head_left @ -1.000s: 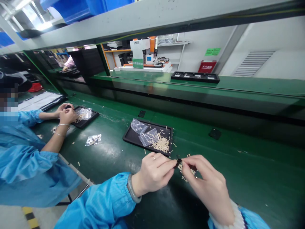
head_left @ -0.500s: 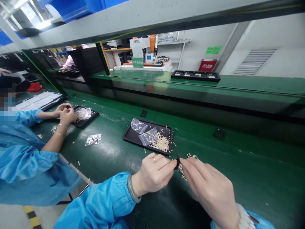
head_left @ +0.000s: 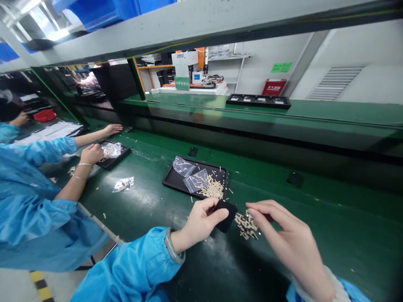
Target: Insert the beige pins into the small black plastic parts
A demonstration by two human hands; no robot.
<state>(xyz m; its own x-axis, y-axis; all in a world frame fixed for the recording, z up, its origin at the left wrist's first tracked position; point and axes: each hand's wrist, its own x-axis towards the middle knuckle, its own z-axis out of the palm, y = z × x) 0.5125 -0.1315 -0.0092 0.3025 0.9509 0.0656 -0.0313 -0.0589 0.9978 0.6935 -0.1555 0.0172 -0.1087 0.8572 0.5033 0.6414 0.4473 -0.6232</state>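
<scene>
Between the thumb and fingers of my left hand (head_left: 203, 220) is a flat black plate (head_left: 227, 214), tilted above the green table. My right hand (head_left: 281, 228) is to its right, thumb and index finger close together in a pinch; whatever is between the tips is too small to make out. Under and beside those fingertips lies a small pile of pale strips (head_left: 246, 226). Behind my left hand a black tray (head_left: 174, 180) holds clear plastic bags (head_left: 197, 180) and a heap of pale strips (head_left: 214, 188).
At the left a co-worker in blue sleeves (head_left: 34, 201) reaches over another black tray (head_left: 118, 158). A clear bag (head_left: 123, 184) lies between the trays. Small black parts (head_left: 193, 151) (head_left: 295, 179) rest near the raised back ledge (head_left: 330, 115).
My hands have moved apart, and the black plate now shows its flat face in my left hand. My right hand has shifted right. The co-worker's far hand has reached toward the back of the table.
</scene>
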